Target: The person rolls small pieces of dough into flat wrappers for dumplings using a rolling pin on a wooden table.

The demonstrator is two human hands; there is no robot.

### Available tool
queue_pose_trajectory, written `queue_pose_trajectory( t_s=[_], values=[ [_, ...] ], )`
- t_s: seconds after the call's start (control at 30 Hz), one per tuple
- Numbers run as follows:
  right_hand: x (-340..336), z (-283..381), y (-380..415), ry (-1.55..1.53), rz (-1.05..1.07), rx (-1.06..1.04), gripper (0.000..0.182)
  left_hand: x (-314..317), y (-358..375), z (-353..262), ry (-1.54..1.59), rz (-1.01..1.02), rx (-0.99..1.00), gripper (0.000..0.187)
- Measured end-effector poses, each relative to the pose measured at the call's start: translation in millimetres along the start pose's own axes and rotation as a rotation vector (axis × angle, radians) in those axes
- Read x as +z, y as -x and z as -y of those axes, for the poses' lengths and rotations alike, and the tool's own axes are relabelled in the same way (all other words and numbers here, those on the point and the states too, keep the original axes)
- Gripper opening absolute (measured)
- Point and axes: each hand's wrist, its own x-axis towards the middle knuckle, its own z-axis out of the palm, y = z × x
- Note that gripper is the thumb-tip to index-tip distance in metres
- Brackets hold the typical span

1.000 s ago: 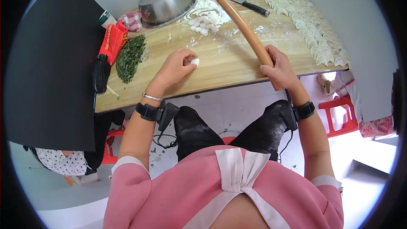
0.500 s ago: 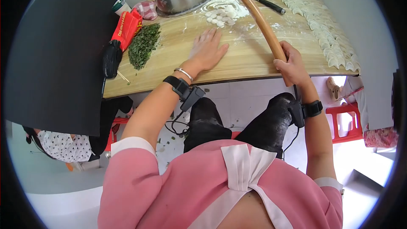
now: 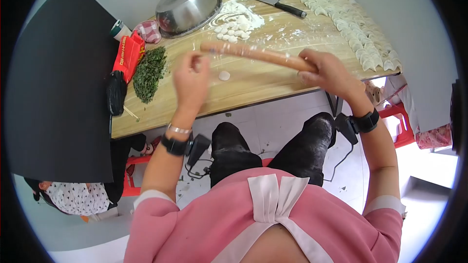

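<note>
My right hand is closed around the right end of a wooden rolling pin, held slanting over the table. My left hand is raised beside the pin's far left end, its fingers curled and blurred by motion. A small flattened round of dough lies on the wooden table between my hands, just below the pin. Behind the pin sits a cluster of small dough pieces, at the edge of a patch of white flour.
An upturned metal bowl and a cleaver lie at the back. Rows of dumplings line the right side. Chopped greens, a red packet and a black bag are at the left. Another person is at lower left.
The rolling pin has swung down from steep to nearly level in my right hand. My left hand has lifted off the table and moved left. The dough round now shows where that hand was.
</note>
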Motion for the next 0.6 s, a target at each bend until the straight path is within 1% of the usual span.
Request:
queue_pose_trajectory(
  t_s=[0.03, 0.07, 0.1, 0.13, 0.17, 0.23, 0.27, 0.33, 0.37, 0.43, 0.57, 0.6],
  values=[
    [8, 0, -1, 0.013, 0.033, -0.038, 0.032, -16, -5, -13, 0.065, -0.136, 0.036, 0.016],
    [17, 0, -3, 0.024, 0.073, -0.077, 0.031, -28, -14, -21, 0.063, -0.132, 0.035, 0.016],
    [26, 2, -6, 0.03, 0.073, -0.154, 0.032, -41, -20, -29, 0.074, -0.143, 0.107, 0.015],
    [34, 5, -10, 0.026, 0.08, -0.154, 0.032, -49, -24, -33, 0.083, -0.155, 0.179, 0.013],
    [41, 9, -16, 0.046, 0.094, -0.215, 0.032, -50, -30, -35, 0.081, -0.154, 0.176, 0.013],
    [52, 16, -28, 0.106, 0.116, -0.353, 0.032, -46, -50, -38, 0.021, 0.247, 0.184, 0.017],
    [57, 20, -34, 0.116, 0.102, -0.355, 0.032, -39, -56, -34, 0.023, 0.241, 0.199, 0.017],
    [65, 28, -40, 0.129, 0.148, -0.383, 0.037, -15, -58, -13, -0.011, 0.684, 0.189, 0.024],
    [66, 32, -42, 0.12, 0.151, -0.389, 0.031, -7, -58, -1, -0.01, 0.68, 0.201, 0.024],
    [69, 33, -44, 0.133, 0.124, -0.404, 0.031, 8, -57, 18, -0.082, 0.905, 0.26, 0.027],
    [75, 24, -42, 0.143, 0.078, -0.427, 0.032, 18, -60, 33, -0.015, 0.942, 0.246, 0.027],
    [75, 21, -41, 0.153, 0.076, -0.422, 0.032, 18, -60, 33, -0.025, 0.995, 0.184, 0.023]
  ],
)
